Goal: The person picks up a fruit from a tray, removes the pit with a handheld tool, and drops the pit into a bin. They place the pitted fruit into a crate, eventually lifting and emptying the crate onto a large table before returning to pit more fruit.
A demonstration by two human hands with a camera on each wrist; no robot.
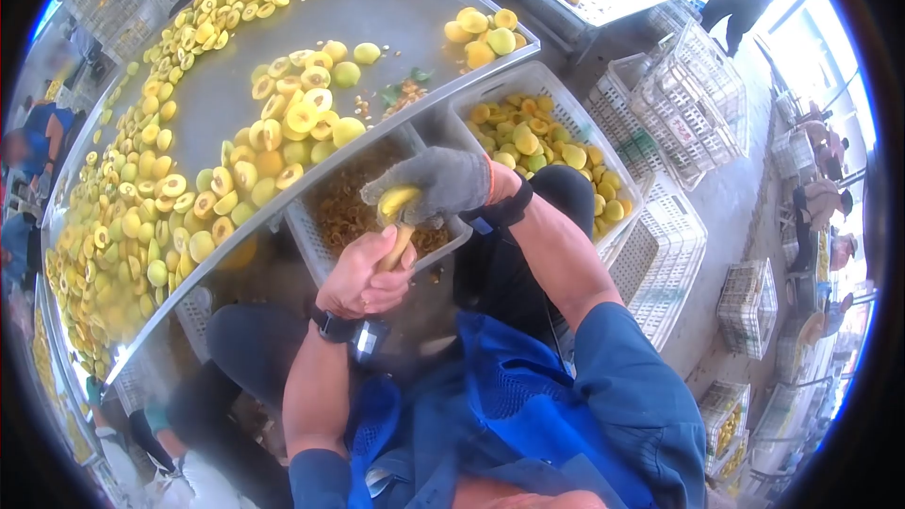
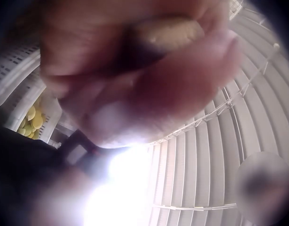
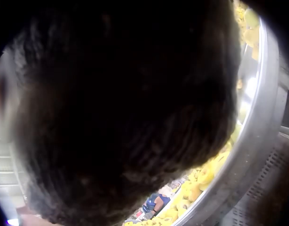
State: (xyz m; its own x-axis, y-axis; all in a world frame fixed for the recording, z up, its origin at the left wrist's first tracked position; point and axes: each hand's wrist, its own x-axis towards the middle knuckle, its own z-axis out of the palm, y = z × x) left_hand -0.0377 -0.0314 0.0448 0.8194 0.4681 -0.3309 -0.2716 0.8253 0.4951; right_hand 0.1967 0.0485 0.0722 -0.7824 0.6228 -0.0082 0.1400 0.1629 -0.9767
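Observation:
My bare left hand (image 1: pixel 363 275) grips a tan wooden handle (image 1: pixel 400 247) that points up toward the other hand. Its rounded end (image 2: pixel 170 35) shows between the curled fingers in the left wrist view. The working end of the tool is hidden. In a grey knitted glove, my right hand (image 1: pixel 441 185) holds a yellow stone fruit (image 1: pixel 396 200) right at the top of the handle. The glove fills most of the right wrist view as a dark shape. Below both hands is a white crate (image 1: pixel 316 259) with brown pits (image 1: pixel 349 212) in it.
A metal table (image 1: pixel 311 24) with a raised rim carries many halved yellow fruits (image 1: pixel 222 179) and a few whole ones. Right of the pit crate stands a crate (image 1: pixel 617 155) full of fruit halves. Stacked white crates (image 1: pixel 693 99) and people are farther off.

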